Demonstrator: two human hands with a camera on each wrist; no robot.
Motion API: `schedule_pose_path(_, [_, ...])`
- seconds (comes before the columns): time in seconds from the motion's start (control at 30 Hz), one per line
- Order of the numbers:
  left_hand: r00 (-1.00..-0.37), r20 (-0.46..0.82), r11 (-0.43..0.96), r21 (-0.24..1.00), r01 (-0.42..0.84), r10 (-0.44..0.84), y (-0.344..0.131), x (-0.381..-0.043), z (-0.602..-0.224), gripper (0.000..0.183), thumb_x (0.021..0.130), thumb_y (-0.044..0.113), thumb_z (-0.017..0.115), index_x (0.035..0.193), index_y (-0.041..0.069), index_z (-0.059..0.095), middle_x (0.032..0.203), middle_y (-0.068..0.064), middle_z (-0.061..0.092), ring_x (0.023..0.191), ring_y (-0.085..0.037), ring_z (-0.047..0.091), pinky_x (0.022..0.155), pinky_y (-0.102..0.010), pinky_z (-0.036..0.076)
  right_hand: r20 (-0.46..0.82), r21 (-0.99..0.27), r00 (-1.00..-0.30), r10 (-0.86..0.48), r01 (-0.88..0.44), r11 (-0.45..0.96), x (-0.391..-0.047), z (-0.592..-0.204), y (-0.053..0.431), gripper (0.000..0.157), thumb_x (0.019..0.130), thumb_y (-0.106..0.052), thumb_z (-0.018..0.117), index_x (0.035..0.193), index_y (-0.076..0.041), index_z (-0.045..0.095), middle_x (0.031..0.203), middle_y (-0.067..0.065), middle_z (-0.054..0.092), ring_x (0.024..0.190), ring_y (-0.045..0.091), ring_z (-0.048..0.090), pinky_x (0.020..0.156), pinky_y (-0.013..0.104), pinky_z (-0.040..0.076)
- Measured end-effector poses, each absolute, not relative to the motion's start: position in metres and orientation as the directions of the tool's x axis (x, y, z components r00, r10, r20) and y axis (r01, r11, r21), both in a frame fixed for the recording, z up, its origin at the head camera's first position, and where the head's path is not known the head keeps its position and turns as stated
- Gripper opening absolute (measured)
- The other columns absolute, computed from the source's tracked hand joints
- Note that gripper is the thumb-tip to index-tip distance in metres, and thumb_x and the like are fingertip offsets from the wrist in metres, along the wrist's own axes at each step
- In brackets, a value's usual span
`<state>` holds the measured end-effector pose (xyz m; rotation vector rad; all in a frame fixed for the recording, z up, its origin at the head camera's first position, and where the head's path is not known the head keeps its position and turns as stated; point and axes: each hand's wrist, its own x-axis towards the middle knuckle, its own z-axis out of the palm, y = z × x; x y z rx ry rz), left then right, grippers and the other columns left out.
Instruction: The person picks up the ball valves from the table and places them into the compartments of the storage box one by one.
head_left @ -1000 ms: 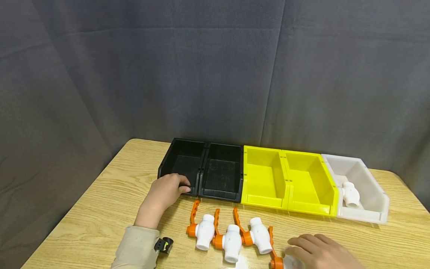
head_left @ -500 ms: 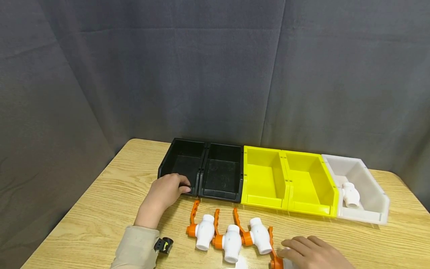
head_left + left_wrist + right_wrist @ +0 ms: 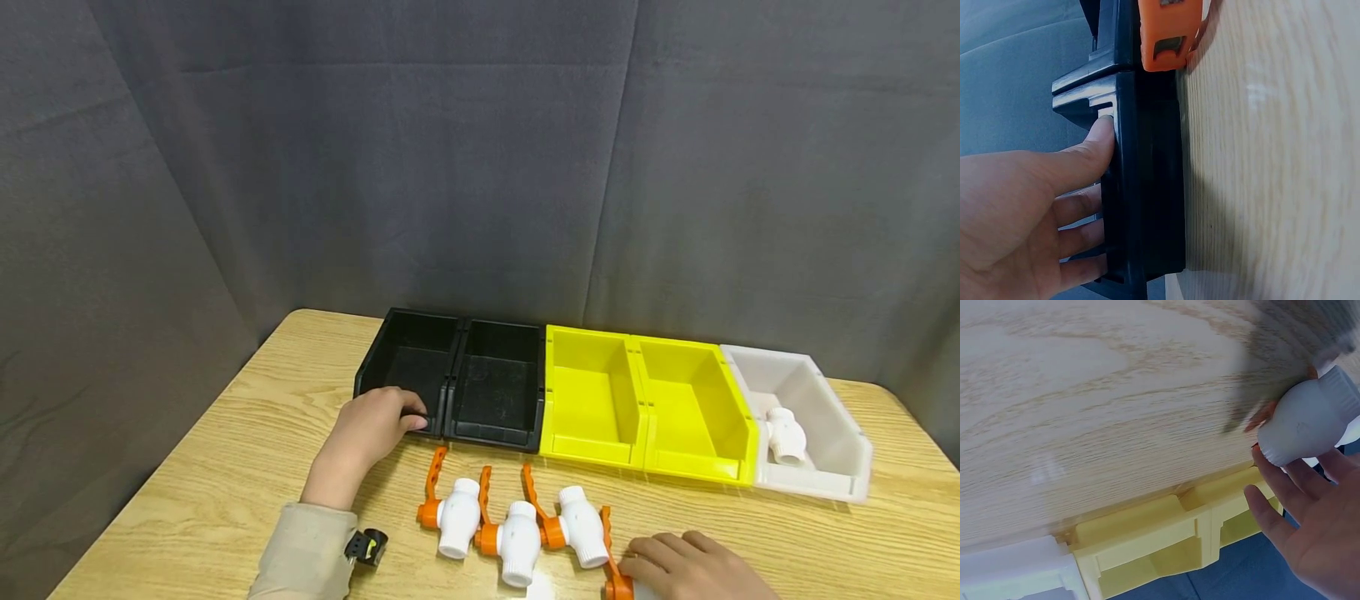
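Observation:
My left hand (image 3: 372, 423) rests on the front lip of the leftmost black bin (image 3: 411, 367). In the left wrist view its thumb and fingertips lie along that black rim (image 3: 1124, 187). At the lower right my right hand (image 3: 697, 571) is beside the rightmost ball valve (image 3: 618, 583), covering most of its white body. The right wrist view shows extended fingers (image 3: 1291, 487) touching the white valve body (image 3: 1310, 422). Three more white ball valves with orange lever handles lie to its left: one (image 3: 459, 518), a second (image 3: 519, 546) and a third (image 3: 582, 527).
A second black bin (image 3: 497, 392), two yellow bins (image 3: 588, 396) and a white bin (image 3: 840, 425) continue the row along the wooden table (image 3: 225, 467). Inside the white bin sits a white valve (image 3: 787, 437). A grey curtain (image 3: 480, 167) hangs behind.
My right hand has shifted left and slightly down, covering more of the rightmost ball valve. The left hand stays on the black bin's lip, and the other valves keep their places.

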<state>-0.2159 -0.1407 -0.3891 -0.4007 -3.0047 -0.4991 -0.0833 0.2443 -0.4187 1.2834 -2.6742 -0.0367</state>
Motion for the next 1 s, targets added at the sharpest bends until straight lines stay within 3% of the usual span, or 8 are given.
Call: schedule_pose_path(1.0, [-0.966, 0.103, 0.913, 0.318, 0.256, 0.236, -0.1406, -0.2155, -0.3889, 0.015, 0.09, 0.028, 0.073, 0.099, 0.018, 0.077, 0.103, -0.002, 0.072, 0.095, -0.026, 0.067, 0.081, -0.045, 0.055, 0.173, 0.135, -0.595, -0.785, -0.775, 0.617, -0.0849, -0.4228, 0.237, 0.043, 0.091, -0.062, 0.058, 0.094, -0.02, 0.068, 0.094, -0.008, 0.054, 0.071, 0.002, 0.047, 0.056, 0.02, 0.04])
